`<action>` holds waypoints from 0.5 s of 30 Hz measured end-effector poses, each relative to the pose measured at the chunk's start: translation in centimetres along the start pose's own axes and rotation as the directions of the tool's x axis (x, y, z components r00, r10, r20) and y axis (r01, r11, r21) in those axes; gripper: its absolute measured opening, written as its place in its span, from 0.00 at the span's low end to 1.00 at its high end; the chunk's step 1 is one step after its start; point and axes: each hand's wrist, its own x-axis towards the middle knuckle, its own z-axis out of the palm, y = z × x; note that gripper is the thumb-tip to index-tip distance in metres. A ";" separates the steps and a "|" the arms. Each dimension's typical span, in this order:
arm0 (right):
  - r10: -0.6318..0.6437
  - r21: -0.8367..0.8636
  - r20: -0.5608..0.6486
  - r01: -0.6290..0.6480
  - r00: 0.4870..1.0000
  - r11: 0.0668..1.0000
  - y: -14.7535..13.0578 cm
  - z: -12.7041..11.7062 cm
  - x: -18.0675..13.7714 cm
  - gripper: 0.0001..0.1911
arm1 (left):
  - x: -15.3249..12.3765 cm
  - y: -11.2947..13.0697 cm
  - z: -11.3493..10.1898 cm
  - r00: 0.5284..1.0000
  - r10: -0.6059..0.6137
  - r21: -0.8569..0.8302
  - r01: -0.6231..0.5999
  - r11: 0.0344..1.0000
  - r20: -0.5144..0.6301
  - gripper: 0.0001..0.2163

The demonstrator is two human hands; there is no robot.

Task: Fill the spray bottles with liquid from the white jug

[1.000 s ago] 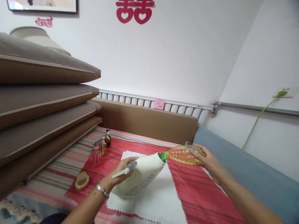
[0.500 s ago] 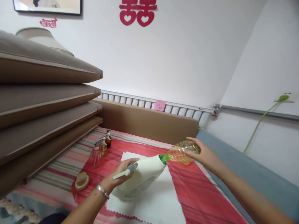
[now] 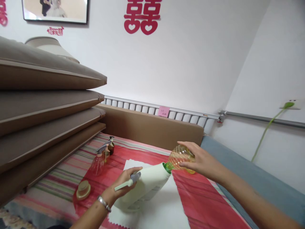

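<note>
The wall (image 3: 190, 70) bears a red 囍 sign (image 3: 142, 17); writing on the pink note (image 3: 163, 111) and pale bottle (image 3: 146, 179) is too unclear to read.

A red sheet (image 3: 197, 195) covers striped cloth (image 3: 71, 168); bottles (image 3: 97, 164) and lid (image 3: 83, 190) line the sheet's left edge, white mat (image 3: 164, 203) central.
</note>
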 end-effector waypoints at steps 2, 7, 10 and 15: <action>0.038 0.011 -0.025 -0.038 0.999 0.999 0.2 0.1 -0.1 0.33 | -0.2 0.4 -0.1 1.000 -0.009 0.009 0.009 1.000 -0.004 0.25; 0.127 0.031 -0.068 -0.125 0.990 0.992 0.9 0.3 -0.4 0.33 | -0.4 0.7 -0.3 0.999 -0.008 0.072 0.010 0.997 -0.034 0.24; 0.135 0.035 -0.096 -0.132 0.986 0.991 1.1 0.2 -0.4 0.33 | -0.4 0.5 -0.3 0.999 -0.014 0.044 0.016 0.999 -0.032 0.24; 0.191 0.063 -0.150 -0.183 0.970 0.981 1.4 0.1 -0.6 0.34 | -0.3 -0.3 -0.2 0.999 -0.031 0.019 0.032 0.999 -0.040 0.25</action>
